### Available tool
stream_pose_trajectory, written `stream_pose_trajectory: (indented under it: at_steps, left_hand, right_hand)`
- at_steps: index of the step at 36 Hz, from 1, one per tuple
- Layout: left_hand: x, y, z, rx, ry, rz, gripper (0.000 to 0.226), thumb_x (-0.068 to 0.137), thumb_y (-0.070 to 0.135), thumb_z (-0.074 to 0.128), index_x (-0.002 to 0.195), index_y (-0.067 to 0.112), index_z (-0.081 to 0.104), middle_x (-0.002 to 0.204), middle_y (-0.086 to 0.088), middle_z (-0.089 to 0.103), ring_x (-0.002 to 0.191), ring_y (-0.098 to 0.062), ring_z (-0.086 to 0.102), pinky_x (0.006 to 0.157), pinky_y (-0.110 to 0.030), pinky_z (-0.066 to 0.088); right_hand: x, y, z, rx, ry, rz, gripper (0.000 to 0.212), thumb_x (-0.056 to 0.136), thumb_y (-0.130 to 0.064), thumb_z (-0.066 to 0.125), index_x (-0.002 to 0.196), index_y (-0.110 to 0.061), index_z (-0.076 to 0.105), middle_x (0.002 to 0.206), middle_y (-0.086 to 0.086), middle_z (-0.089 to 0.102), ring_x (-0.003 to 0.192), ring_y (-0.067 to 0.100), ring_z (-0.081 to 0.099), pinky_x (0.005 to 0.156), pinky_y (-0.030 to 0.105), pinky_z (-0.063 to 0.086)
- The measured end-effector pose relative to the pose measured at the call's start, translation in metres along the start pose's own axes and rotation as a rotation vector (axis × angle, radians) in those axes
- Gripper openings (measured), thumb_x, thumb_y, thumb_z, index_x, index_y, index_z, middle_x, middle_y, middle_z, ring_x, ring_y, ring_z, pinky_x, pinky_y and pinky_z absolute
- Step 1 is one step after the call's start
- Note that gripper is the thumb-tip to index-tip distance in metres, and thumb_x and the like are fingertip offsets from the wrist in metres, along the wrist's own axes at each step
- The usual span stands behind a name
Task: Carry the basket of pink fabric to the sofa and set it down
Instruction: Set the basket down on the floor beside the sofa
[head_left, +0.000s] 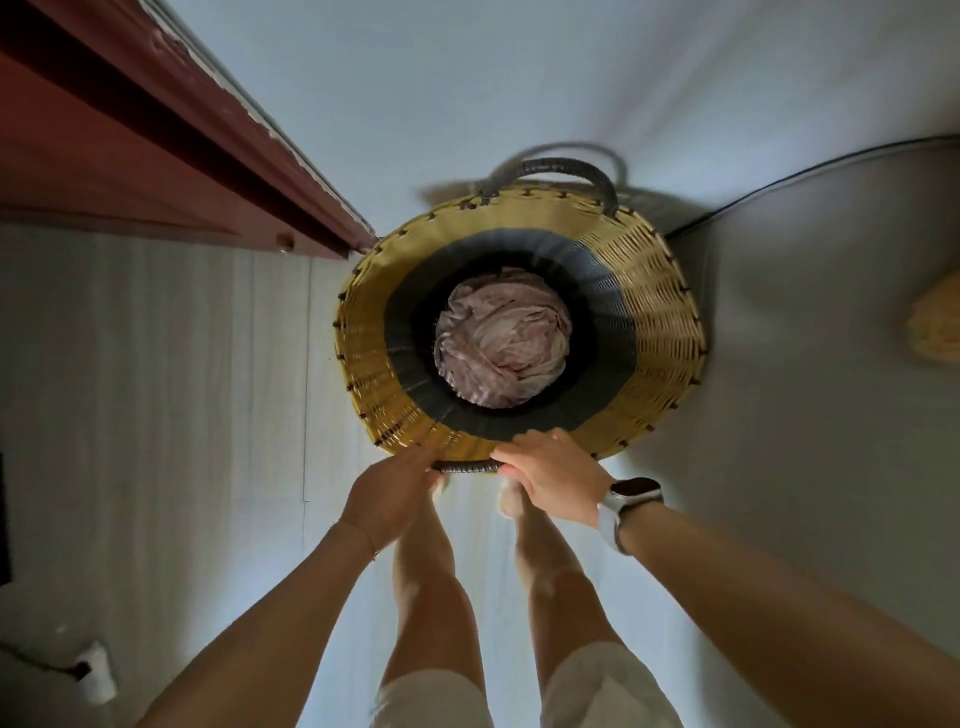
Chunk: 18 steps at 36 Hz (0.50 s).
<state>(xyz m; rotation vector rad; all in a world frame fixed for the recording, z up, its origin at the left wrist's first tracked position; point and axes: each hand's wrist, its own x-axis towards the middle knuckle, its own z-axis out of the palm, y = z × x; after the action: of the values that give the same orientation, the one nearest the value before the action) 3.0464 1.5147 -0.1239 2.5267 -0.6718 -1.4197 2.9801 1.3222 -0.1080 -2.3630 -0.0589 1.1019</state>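
- Basket (660, 322): round, woven wicker, seen from straight above. Upper wall is yellow-tan weave with dark stitch knots along the rim; lower inside wall is a ribbed grey-black band.
- Pink fabric (501, 343): pale pink, thin and crumpled into a loose ball, lying at the bottom of the basket, well below its rim.
- Far handle (550, 171): dark wrapped arch, standing up from the basket rim on the side away from the person.
- Near handle (467, 466): same dark wrapped cord, at the basket rim nearest the person; only a short span shows between the two hands.
- Left hand (389, 493): fingers curled closed round the near handle, at its left end.
- Right hand (553, 480): curled closed over the near handle's right end, fingertips reaching onto the basket rim. A white-strapped watch (631, 499) sits on this wrist.
- Floor (156, 389): pale, smooth, left of and below the basket; whether the basket touches it cannot be told.
- Red-brown wooden door frame (171, 135): left of the basket, beyond its rim.
- Bare legs and pale shorts (431, 696) show below the basket.
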Motion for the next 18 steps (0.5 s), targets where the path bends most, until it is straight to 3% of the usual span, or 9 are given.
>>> stream_pose_trajectory:
  at_steps: [4,6,8,10,12,13,15,16,18]
  left_hand:
    - [-0.003,0.005,0.009,-0.147,0.086,-0.106,0.032,0.095,0.028,0.042,0.125,0.022,0.054,0.13,0.002,0.06,0.117,-0.021,0.058,0.094,-0.028,0.045]
    - [0.002,0.0,0.013,-0.221,0.106,-0.134,0.034,0.095,0.026,0.044,0.126,0.017,0.054,0.134,-0.003,0.057,0.122,-0.022,0.053,0.098,-0.031,0.043]
    - [0.009,-0.006,0.011,-0.311,0.225,-0.202,0.039,0.093,0.024,0.046,0.131,0.014,0.049,0.14,-0.009,0.05,0.128,-0.026,0.047,0.103,-0.038,0.041]
    - [0.019,-0.011,0.003,-0.438,0.383,-0.35,0.049,0.092,0.021,0.049,0.138,0.008,0.039,0.146,-0.016,0.039,0.133,-0.033,0.04,0.107,-0.043,0.037]
    - [0.031,-0.014,-0.009,-0.623,0.452,-0.57,0.061,0.092,0.021,0.048,0.145,0.006,0.024,0.152,-0.018,0.026,0.138,-0.038,0.031,0.11,-0.047,0.031]
    - [0.038,-0.015,-0.015,-0.704,0.446,-0.671,0.066,0.092,0.022,0.048,0.147,0.006,0.016,0.155,-0.018,0.02,0.139,-0.039,0.027,0.111,-0.048,0.029]
    - [0.052,-0.019,-0.018,-0.813,0.383,-0.806,0.074,0.092,0.028,0.049,0.149,0.008,0.006,0.157,-0.017,0.016,0.141,-0.04,0.022,0.11,-0.05,0.027]
    - [0.059,-0.023,-0.017,-0.866,0.339,-0.838,0.077,0.091,0.03,0.05,0.15,0.009,0.005,0.157,-0.016,0.017,0.141,-0.04,0.023,0.109,-0.052,0.028]
    - [0.072,-0.031,-0.01,-1.023,0.253,-0.851,0.077,0.088,0.034,0.055,0.149,0.011,0.012,0.153,-0.016,0.029,0.135,-0.041,0.036,0.106,-0.055,0.034]
  right_hand:
    - [0.002,0.002,0.0,0.02,0.022,-0.014,0.038,0.096,-0.025,0.03,0.129,-0.015,0.047,0.122,0.01,0.059,0.114,0.027,0.051,0.092,0.038,0.037]
    - [-0.001,0.012,0.007,0.131,0.058,0.021,0.044,0.093,-0.035,0.031,0.125,-0.015,0.054,0.119,0.011,0.061,0.11,0.028,0.053,0.088,0.037,0.041]
    - [-0.008,0.026,0.011,0.281,0.178,0.105,0.059,0.085,-0.047,0.024,0.122,-0.015,0.057,0.116,0.012,0.063,0.109,0.03,0.055,0.091,0.04,0.044]
    - [-0.013,0.044,0.013,0.41,0.372,0.286,0.064,0.085,-0.047,0.025,0.128,-0.007,0.051,0.123,0.017,0.06,0.116,0.032,0.053,0.099,0.041,0.04]
    - [-0.017,0.071,0.015,0.532,0.519,0.613,0.053,0.091,-0.035,0.038,0.134,-0.004,0.04,0.136,0.02,0.048,0.127,0.033,0.044,0.105,0.041,0.034]
    - [-0.019,0.084,0.016,0.643,0.56,0.794,0.045,0.091,-0.029,0.041,0.129,-0.007,0.043,0.133,0.019,0.047,0.126,0.033,0.042,0.103,0.042,0.035]
    - [-0.018,0.112,0.018,0.889,0.605,1.073,0.017,0.085,-0.025,0.042,0.086,-0.01,0.048,0.1,0.011,0.051,0.1,0.029,0.046,0.084,0.04,0.04]
    - [-0.017,0.118,0.017,0.984,0.563,1.158,0.019,0.085,-0.022,0.041,0.069,-0.013,0.04,0.089,0.011,0.048,0.091,0.027,0.043,0.079,0.038,0.04]
    - [-0.009,0.13,0.025,1.185,0.487,1.224,0.023,0.088,-0.014,0.04,0.066,-0.011,0.042,0.091,0.012,0.05,0.087,0.025,0.047,0.086,0.042,0.048]
